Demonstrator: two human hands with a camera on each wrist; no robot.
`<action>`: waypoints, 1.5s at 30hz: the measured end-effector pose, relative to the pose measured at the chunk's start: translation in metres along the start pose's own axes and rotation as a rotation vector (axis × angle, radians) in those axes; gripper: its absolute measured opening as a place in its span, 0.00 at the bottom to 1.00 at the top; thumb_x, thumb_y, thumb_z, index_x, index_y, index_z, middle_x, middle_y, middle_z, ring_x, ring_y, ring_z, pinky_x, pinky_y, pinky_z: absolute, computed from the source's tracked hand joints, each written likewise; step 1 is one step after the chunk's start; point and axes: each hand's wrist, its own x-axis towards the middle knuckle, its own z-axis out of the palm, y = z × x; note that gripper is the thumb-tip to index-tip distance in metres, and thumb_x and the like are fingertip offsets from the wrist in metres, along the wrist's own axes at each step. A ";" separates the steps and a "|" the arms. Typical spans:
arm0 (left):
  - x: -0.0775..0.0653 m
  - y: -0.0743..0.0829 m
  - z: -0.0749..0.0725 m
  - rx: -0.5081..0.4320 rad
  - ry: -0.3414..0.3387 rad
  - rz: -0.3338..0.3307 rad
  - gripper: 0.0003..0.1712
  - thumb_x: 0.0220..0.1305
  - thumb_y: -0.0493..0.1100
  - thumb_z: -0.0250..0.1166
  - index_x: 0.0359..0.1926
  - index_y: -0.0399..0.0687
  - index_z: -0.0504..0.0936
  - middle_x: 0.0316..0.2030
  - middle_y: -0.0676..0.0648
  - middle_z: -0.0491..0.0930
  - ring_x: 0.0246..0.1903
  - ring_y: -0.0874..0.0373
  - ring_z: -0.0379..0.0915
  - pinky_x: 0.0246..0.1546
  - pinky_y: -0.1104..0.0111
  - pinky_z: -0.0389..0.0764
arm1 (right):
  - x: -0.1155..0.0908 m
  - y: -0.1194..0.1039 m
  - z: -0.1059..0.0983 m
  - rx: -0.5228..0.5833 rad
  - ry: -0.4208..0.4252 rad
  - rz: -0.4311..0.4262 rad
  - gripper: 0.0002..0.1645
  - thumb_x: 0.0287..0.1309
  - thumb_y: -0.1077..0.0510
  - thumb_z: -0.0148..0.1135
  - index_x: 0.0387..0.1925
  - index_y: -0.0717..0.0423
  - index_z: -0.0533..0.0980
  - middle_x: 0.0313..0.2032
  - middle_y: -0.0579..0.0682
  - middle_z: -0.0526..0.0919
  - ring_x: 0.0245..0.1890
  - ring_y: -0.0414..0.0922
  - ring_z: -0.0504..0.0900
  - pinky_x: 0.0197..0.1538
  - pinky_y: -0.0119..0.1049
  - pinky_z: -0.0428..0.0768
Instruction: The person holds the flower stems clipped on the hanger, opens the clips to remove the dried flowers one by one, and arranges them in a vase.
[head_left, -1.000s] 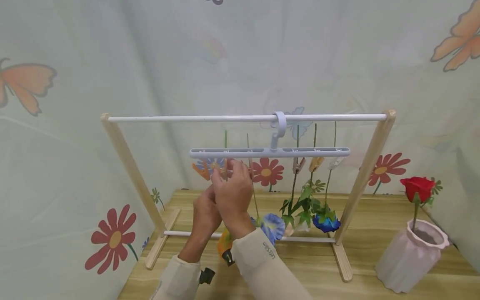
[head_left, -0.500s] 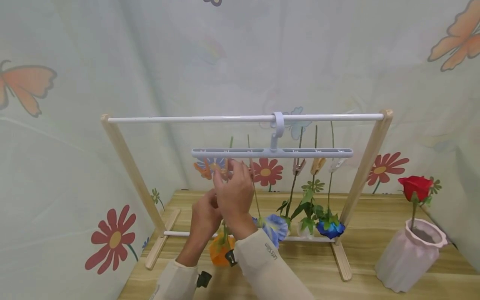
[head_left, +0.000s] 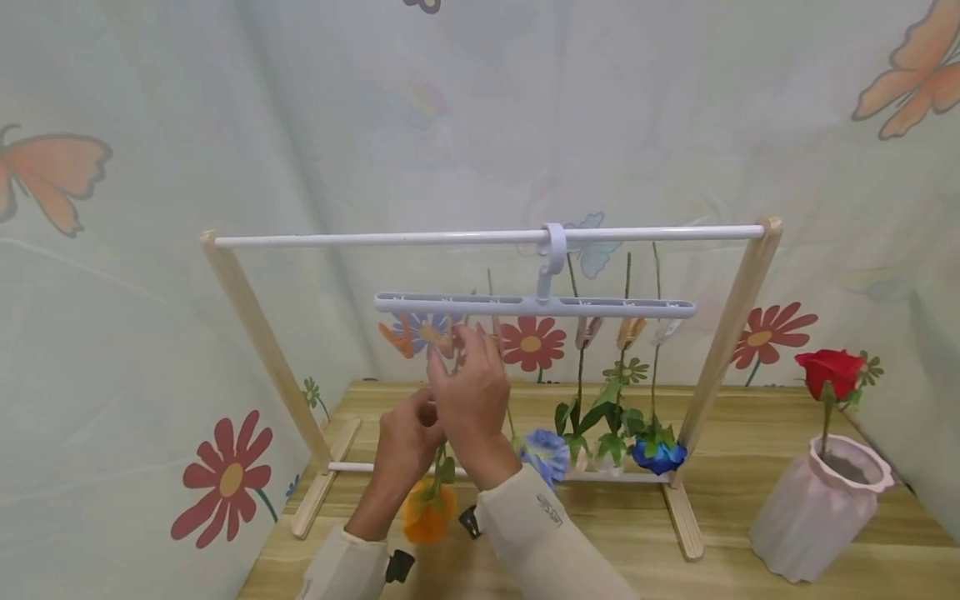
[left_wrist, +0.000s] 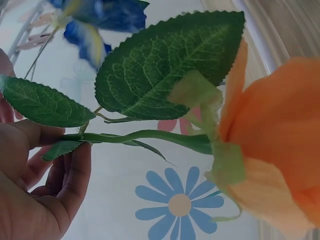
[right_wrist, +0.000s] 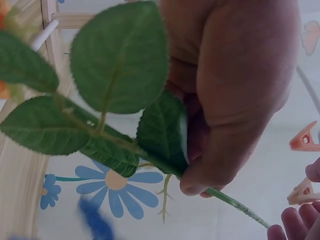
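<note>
In the head view, your left hand (head_left: 405,429) grips the stem of the orange rose (head_left: 429,510), whose bloom hangs head down below it, between your sleeves and over the wooden table (head_left: 600,550). Your right hand (head_left: 474,387) is just above, fingers bent beside the peach clothespin (head_left: 442,343) under the hanger (head_left: 536,306), which hooks over the white rail (head_left: 375,239). The orange clothespin (head_left: 400,337) hangs to its left; the blue iris (head_left: 545,454) hangs to the right of your hands. In the left wrist view, your left thumb and fingers pinch the green stem (left_wrist: 150,136) right by its leaves (left_wrist: 165,65). In the right wrist view, that stem slants from your left hand toward your right fingertips (right_wrist: 294,221), near the peach clothespin; you cannot tell whether they pinch either one.
</note>
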 end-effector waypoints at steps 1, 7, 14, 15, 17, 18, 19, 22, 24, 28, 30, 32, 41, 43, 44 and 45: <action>0.000 0.000 0.000 0.006 0.002 0.005 0.10 0.60 0.43 0.72 0.44 0.55 0.87 0.31 0.50 0.90 0.30 0.60 0.86 0.30 0.67 0.84 | -0.001 0.000 -0.001 0.008 -0.003 -0.009 0.15 0.57 0.54 0.73 0.44 0.57 0.82 0.38 0.51 0.87 0.36 0.49 0.86 0.42 0.41 0.87; -0.004 -0.002 -0.004 0.030 0.005 0.025 0.10 0.61 0.43 0.72 0.45 0.52 0.87 0.27 0.51 0.88 0.25 0.64 0.81 0.28 0.70 0.81 | -0.007 0.002 -0.004 0.020 -0.019 -0.053 0.15 0.59 0.54 0.72 0.45 0.57 0.82 0.38 0.51 0.87 0.30 0.48 0.83 0.42 0.38 0.87; -0.013 -0.003 -0.009 0.019 -0.023 -0.025 0.10 0.63 0.43 0.71 0.46 0.52 0.86 0.25 0.53 0.86 0.23 0.64 0.78 0.28 0.70 0.79 | -0.010 0.006 -0.007 0.001 -0.008 -0.086 0.17 0.54 0.55 0.75 0.44 0.56 0.83 0.37 0.50 0.86 0.31 0.46 0.85 0.45 0.39 0.87; -0.014 -0.004 -0.010 0.022 -0.023 -0.028 0.10 0.63 0.43 0.70 0.46 0.53 0.86 0.25 0.53 0.86 0.23 0.64 0.77 0.28 0.71 0.79 | -0.010 0.007 -0.008 -0.002 -0.012 -0.087 0.17 0.54 0.55 0.76 0.44 0.56 0.83 0.37 0.50 0.86 0.31 0.46 0.84 0.42 0.38 0.87; -0.016 -0.005 -0.011 0.029 -0.019 -0.020 0.10 0.62 0.41 0.70 0.46 0.52 0.87 0.25 0.54 0.86 0.23 0.65 0.77 0.28 0.71 0.80 | -0.010 0.009 -0.009 -0.002 -0.021 -0.090 0.17 0.54 0.55 0.76 0.44 0.56 0.83 0.37 0.50 0.86 0.31 0.45 0.85 0.38 0.37 0.87; -0.017 -0.005 -0.011 0.032 -0.016 -0.010 0.10 0.62 0.40 0.70 0.46 0.52 0.87 0.25 0.53 0.86 0.23 0.65 0.77 0.29 0.71 0.80 | -0.010 0.010 -0.010 0.001 -0.025 -0.091 0.17 0.54 0.55 0.76 0.45 0.56 0.83 0.37 0.50 0.86 0.31 0.45 0.85 0.37 0.37 0.86; -0.018 -0.005 -0.011 0.036 -0.012 0.002 0.10 0.62 0.39 0.70 0.45 0.51 0.87 0.25 0.53 0.86 0.23 0.65 0.77 0.29 0.71 0.80 | -0.010 0.011 -0.011 0.004 -0.031 -0.095 0.18 0.54 0.55 0.76 0.45 0.56 0.82 0.37 0.50 0.86 0.31 0.45 0.85 0.36 0.37 0.86; -0.019 -0.007 -0.011 0.042 -0.003 0.033 0.10 0.61 0.37 0.71 0.44 0.49 0.87 0.25 0.52 0.87 0.23 0.65 0.78 0.28 0.72 0.81 | -0.012 0.014 -0.015 0.020 -0.050 -0.113 0.19 0.56 0.56 0.75 0.48 0.56 0.82 0.38 0.50 0.86 0.32 0.45 0.86 0.34 0.36 0.86; -0.021 -0.008 -0.012 0.039 -0.003 0.047 0.10 0.61 0.36 0.71 0.44 0.47 0.87 0.26 0.51 0.87 0.23 0.65 0.78 0.28 0.72 0.81 | -0.014 0.016 -0.017 0.026 -0.059 -0.130 0.19 0.56 0.56 0.74 0.48 0.57 0.82 0.37 0.51 0.86 0.32 0.46 0.86 0.35 0.36 0.86; -0.026 -0.011 -0.013 0.047 0.002 0.054 0.10 0.59 0.35 0.72 0.43 0.47 0.87 0.26 0.50 0.87 0.24 0.64 0.78 0.27 0.73 0.80 | -0.019 0.019 -0.023 0.038 -0.068 -0.169 0.19 0.57 0.57 0.74 0.49 0.58 0.81 0.35 0.51 0.85 0.32 0.45 0.85 0.34 0.36 0.85; -0.028 -0.012 -0.014 0.050 0.009 0.054 0.11 0.59 0.34 0.73 0.43 0.47 0.86 0.26 0.50 0.87 0.24 0.64 0.78 0.27 0.73 0.80 | -0.020 0.020 -0.025 0.038 -0.068 -0.181 0.19 0.57 0.57 0.74 0.49 0.57 0.81 0.34 0.51 0.84 0.31 0.44 0.84 0.33 0.34 0.85; -0.030 -0.013 -0.014 0.060 0.015 0.051 0.11 0.58 0.34 0.73 0.43 0.47 0.86 0.25 0.51 0.87 0.24 0.64 0.78 0.27 0.74 0.80 | -0.020 0.020 -0.027 0.041 -0.067 -0.191 0.19 0.57 0.57 0.74 0.49 0.56 0.82 0.33 0.50 0.84 0.31 0.43 0.84 0.32 0.34 0.84; -0.041 -0.021 -0.011 0.052 0.012 0.089 0.11 0.57 0.32 0.73 0.41 0.48 0.86 0.25 0.52 0.87 0.26 0.64 0.81 0.28 0.76 0.81 | -0.023 0.022 -0.036 0.065 -0.066 -0.225 0.17 0.53 0.59 0.76 0.44 0.59 0.81 0.32 0.51 0.84 0.31 0.44 0.83 0.34 0.35 0.85; -0.044 -0.022 -0.011 0.041 0.025 0.094 0.11 0.57 0.31 0.73 0.40 0.47 0.86 0.26 0.53 0.87 0.27 0.64 0.82 0.29 0.76 0.81 | -0.024 0.023 -0.038 0.068 -0.068 -0.229 0.16 0.54 0.58 0.75 0.43 0.58 0.81 0.32 0.50 0.84 0.32 0.43 0.84 0.35 0.34 0.85; -0.045 -0.022 -0.010 0.036 0.031 0.096 0.11 0.56 0.31 0.73 0.40 0.47 0.86 0.26 0.53 0.87 0.27 0.64 0.82 0.29 0.76 0.82 | -0.024 0.023 -0.039 0.073 -0.070 -0.230 0.16 0.54 0.58 0.75 0.43 0.58 0.81 0.33 0.50 0.85 0.32 0.44 0.84 0.35 0.35 0.86; -0.045 -0.023 -0.010 0.029 0.034 0.097 0.11 0.56 0.31 0.73 0.39 0.47 0.86 0.26 0.53 0.87 0.27 0.63 0.82 0.30 0.76 0.82 | -0.024 0.024 -0.040 0.075 -0.072 -0.227 0.15 0.55 0.58 0.75 0.43 0.58 0.81 0.33 0.50 0.85 0.32 0.44 0.84 0.36 0.35 0.86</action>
